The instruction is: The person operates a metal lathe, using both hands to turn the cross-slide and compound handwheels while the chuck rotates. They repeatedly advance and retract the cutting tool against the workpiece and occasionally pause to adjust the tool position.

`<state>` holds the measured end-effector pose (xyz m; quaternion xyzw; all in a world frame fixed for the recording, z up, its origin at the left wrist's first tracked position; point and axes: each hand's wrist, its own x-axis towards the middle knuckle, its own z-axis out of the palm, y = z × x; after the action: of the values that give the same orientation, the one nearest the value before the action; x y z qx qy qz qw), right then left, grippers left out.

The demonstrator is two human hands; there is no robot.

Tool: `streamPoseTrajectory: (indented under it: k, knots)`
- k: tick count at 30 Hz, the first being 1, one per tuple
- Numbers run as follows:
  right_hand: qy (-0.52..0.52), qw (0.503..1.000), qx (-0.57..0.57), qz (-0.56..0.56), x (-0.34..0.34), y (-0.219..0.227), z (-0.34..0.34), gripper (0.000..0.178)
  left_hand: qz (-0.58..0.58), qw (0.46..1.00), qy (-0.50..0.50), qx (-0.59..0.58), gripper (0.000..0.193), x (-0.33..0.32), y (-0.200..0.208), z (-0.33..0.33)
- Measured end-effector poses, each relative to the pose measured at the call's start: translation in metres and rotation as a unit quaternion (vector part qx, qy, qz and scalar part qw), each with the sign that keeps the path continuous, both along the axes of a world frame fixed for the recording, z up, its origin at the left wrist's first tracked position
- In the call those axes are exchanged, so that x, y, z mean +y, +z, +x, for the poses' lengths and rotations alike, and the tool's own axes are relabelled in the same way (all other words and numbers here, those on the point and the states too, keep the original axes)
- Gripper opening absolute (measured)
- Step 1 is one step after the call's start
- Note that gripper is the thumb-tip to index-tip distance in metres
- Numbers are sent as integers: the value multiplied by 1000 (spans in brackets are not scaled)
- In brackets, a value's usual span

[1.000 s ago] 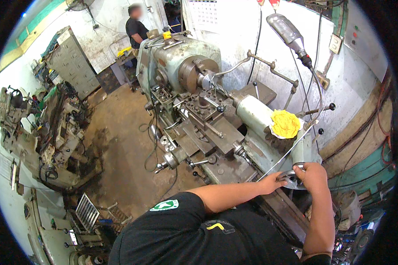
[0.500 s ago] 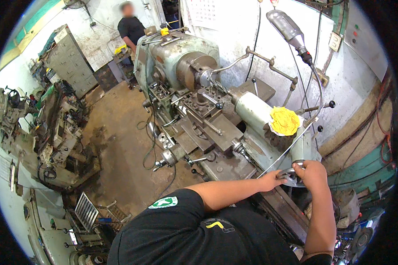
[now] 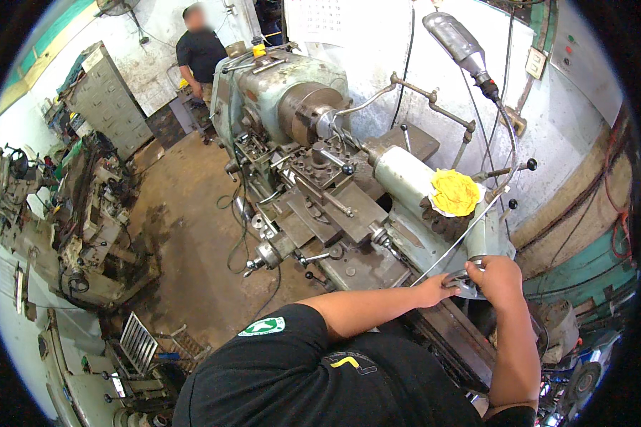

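Observation:
Both my hands are on the metal handwheel [image 3: 466, 284] at the near end of a lathe's tailstock [image 3: 406, 171]. My left hand [image 3: 434, 290] is closed round the wheel's left side. On the right side, my right hand [image 3: 498, 277] grips the rim from above, hiding part of it. A slim tool [image 3: 354, 140] points from the tailstock toward the round lathe chuck [image 3: 306, 112]; its tip is hard to make out. Left of the tailstock is the carriage with its tool post [image 3: 322, 155]. A crumpled yellow cloth [image 3: 454, 193] lies on top of the tailstock.
A lamp [image 3: 457, 44] on a flexible neck and a jointed pipe [image 3: 434, 99] rise behind the lathe. Another machine [image 3: 96, 220] stands across the brown floor [image 3: 185, 206] at left. A person [image 3: 199, 57] stands beyond the headstock. A metal rack [image 3: 139, 343] is at lower left.
The view has shifted slightly, moving the background a little left. My hands stay on the handwheel, with my right hand a touch further left and lower in the picture.

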<state>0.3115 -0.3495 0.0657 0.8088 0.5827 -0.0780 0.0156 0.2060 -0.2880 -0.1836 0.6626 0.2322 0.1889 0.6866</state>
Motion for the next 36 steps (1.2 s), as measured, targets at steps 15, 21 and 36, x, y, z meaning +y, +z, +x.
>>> streamPoseTrajectory:
  k: [15,21,36]
  knots:
    - [24,999,-40,12,8,-13,-12,55,-74,996,-9,49,54,-4,-1,7]
    - [22,998,-54,25,8,-20,-8,55,-101,989,25,105,46,-8,29,-9]
    - [84,996,-8,17,2,-31,8,63,136,987,-51,75,24,23,78,-14]
